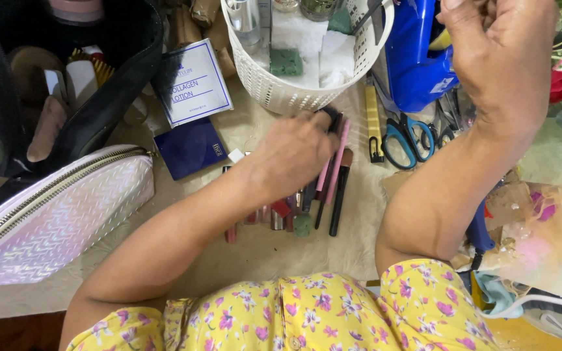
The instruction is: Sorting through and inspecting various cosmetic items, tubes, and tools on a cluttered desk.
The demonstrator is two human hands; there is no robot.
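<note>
My left hand point(294, 153) reaches over a row of makeup brushes and small cosmetic tubes point(281, 218) on the table. Its fingers close around a black item point(332, 118) at the top of a pink-handled brush point(339, 156). A black brush point(341, 192) lies beside it. My right hand point(502, 58) is raised at the upper right with the fingers curled in; whether anything is inside it is hidden.
A white plastic basket point(281, 91) with bottles and green blocks stands at the back. A blue glue gun point(417, 58), scissors point(408, 136) and a yellow cutter point(373, 117) lie to its right. An open black bag point(118, 78) and a shiny pouch point(60, 214) sit left, with a dark blue box point(187, 149).
</note>
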